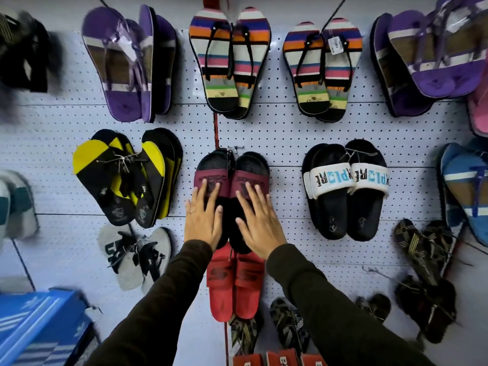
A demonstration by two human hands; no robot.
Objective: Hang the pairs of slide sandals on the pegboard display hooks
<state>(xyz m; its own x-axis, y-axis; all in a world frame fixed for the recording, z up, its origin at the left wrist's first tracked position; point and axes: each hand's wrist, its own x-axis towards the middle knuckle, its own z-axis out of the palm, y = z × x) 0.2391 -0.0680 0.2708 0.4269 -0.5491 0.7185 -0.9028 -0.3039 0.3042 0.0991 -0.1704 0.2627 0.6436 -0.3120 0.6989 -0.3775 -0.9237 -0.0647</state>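
A pair of black slide sandals with maroon straps (pixel 250 165) hangs from a hook (pixel 235 148) at the middle of the white pegboard (pixel 285 133). My left hand (pixel 203 215) lies flat on the left sandal, fingers spread over its strap and footbed. Pressed flat on the right sandal, my right hand (pixel 258 223) also has its fingers apart. Neither hand grips anything. A red pair of slides (pixel 235 283) hangs right below, partly behind my wrists.
Around hang black slides with white straps (pixel 346 191), yellow-black flip-flops (pixel 126 178), striped pairs (pixel 229 62), purple pairs (pixel 129 64), a grey pair (pixel 134 257) and dark patterned sandals (pixel 422 265). Blue shoe boxes (pixel 39 326) sit at lower left. Bare pegboard lies between rows.
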